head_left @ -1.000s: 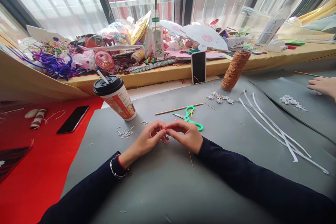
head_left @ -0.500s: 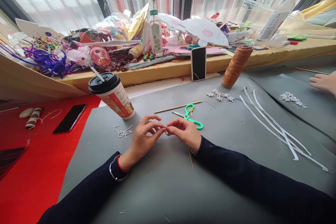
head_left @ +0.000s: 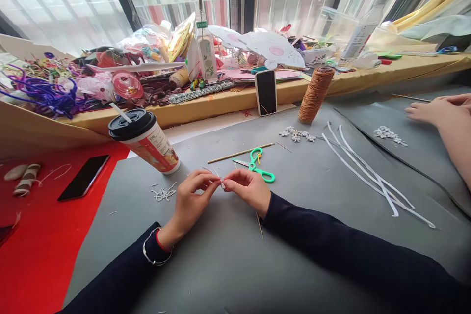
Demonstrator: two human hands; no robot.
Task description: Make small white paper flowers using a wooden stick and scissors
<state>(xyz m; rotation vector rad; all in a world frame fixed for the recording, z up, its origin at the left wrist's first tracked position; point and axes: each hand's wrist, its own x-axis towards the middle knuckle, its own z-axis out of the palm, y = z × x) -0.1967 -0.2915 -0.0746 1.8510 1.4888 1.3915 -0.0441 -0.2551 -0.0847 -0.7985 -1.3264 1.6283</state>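
Note:
My left hand [head_left: 192, 202] and my right hand [head_left: 250, 190] meet fingertip to fingertip above the grey table cover. Between them they pinch a small white piece [head_left: 222, 185], mostly covered by the fingers; its exact kind cannot be made out. Thin strands stick up behind the fingertips. Just beyond my right hand lie green-handled scissors [head_left: 262, 167], with a thin wooden stick [head_left: 241, 153] behind them. Another thin stick [head_left: 259, 225] pokes out from under my right wrist. White cord snippets [head_left: 163, 192] are scattered left of my left hand.
A lidded paper cup [head_left: 154, 149] stands behind the snippets. Farther right are small white flower shapes [head_left: 296, 133], a brown cord spool [head_left: 316, 94] and long white cords [head_left: 371, 171]. Another person's hand [head_left: 429, 110] rests at the right. A cluttered ledge [head_left: 228, 98] runs behind, with a phone [head_left: 266, 93] leaning there.
The view has turned a little to the right, bringing more of the other person's hands and arm in. My hands stay pinched together, and a pale strand now shows above the fingertips.

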